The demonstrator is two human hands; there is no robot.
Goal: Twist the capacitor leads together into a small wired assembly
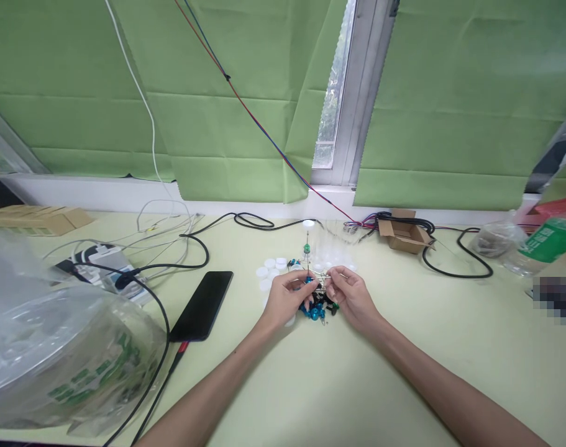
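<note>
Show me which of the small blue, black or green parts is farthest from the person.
The green part beyond the left hand, toward the window. The blue parts and black parts sit closer, mostly between both hands.

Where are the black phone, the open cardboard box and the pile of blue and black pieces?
Black phone (202,307): head view, middle of its dark face.
Open cardboard box (406,244): head view, its front wall.
Pile of blue and black pieces (315,313): head view, a blue piece near its front.
</note>
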